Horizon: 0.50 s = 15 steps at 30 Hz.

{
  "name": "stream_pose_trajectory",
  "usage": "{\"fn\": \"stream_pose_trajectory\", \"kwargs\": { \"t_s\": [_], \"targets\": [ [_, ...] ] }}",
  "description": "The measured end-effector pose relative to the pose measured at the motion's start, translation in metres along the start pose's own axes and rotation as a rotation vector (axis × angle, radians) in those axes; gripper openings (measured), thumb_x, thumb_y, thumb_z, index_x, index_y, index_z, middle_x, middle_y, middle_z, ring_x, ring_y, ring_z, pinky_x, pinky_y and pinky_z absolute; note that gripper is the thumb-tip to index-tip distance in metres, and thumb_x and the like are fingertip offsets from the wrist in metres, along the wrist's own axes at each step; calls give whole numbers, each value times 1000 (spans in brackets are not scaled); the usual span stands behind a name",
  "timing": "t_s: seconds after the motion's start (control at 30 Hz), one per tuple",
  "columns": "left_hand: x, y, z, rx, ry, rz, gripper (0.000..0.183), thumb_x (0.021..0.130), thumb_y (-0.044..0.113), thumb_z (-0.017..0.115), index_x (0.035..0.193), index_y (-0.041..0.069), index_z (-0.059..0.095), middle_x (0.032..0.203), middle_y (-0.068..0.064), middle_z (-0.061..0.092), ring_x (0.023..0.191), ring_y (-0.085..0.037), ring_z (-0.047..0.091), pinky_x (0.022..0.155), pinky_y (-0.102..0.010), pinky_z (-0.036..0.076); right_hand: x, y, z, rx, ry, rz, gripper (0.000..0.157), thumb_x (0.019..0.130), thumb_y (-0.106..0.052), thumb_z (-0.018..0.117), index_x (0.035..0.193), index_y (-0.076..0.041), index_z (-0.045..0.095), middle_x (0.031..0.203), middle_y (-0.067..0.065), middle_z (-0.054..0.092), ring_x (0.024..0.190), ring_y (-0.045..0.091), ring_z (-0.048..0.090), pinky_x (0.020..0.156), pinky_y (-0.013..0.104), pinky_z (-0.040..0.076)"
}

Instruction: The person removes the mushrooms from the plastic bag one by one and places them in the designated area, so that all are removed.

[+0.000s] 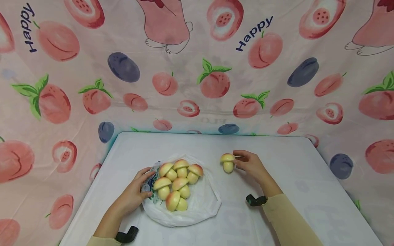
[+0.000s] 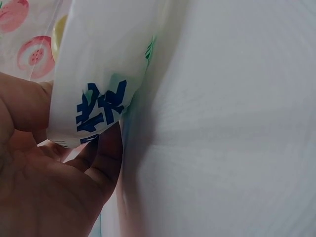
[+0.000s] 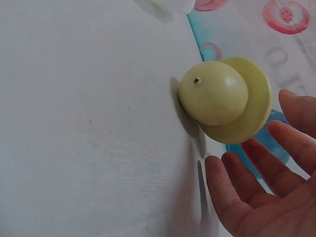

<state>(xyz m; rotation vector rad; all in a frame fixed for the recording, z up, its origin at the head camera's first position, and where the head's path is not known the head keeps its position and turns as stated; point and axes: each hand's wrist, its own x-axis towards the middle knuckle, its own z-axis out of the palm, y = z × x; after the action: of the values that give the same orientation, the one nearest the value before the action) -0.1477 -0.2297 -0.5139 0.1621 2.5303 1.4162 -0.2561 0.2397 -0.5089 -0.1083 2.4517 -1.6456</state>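
While lone mushroom (image 1: 227, 164) sits just beside R fingers (image 3: 224, 187) — spread, w/ nothing gripped — L fingers (image 2: 109, 155) hold bag (image 2: 103, 69).

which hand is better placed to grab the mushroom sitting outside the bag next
Probably the right hand: it is open, right beside the lone mushroom. The left hand holds the edge of the plastic bag, on the bag's far side from that mushroom.

Head cam: high, wide, facing forward-down over white table (image 1: 235, 220) to patterned cloth (image 1: 184, 75). Left wrist: close-up, rolled sideways, on left hand (image 2: 54, 170) and bag (image 2: 106, 49). Right wrist: rolled the other way, tight on right hand (image 3: 274, 202) and lone mushroom (image 3: 217, 94). Head view shares both pairs.
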Motion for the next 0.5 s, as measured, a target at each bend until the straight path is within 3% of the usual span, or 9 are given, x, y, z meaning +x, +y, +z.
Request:
{"fn": "stream_pose_trajectory", "kwargs": {
  "t_s": [0.3,0.5],
  "targets": [
    [0,-1,0,-3,2,2,77,94,-9,71,163,8,44,180,-10,15,167,-48,11,130,-65,21,-4,-3,-5,7,9,-8,54,104,-15,70,154,0,55,158,25,56,143,43,58,101,39,63],
    [0,1,0,0,6,-1,76,94,-10,71,163,9,44,180,-9,16,167,-47,11,131,-65,20,-9,-8,-7,-11,25,-27,52,104,-15,71,152,-1,57,157,21,58,146,42,57,99,30,63]
  ]
}}
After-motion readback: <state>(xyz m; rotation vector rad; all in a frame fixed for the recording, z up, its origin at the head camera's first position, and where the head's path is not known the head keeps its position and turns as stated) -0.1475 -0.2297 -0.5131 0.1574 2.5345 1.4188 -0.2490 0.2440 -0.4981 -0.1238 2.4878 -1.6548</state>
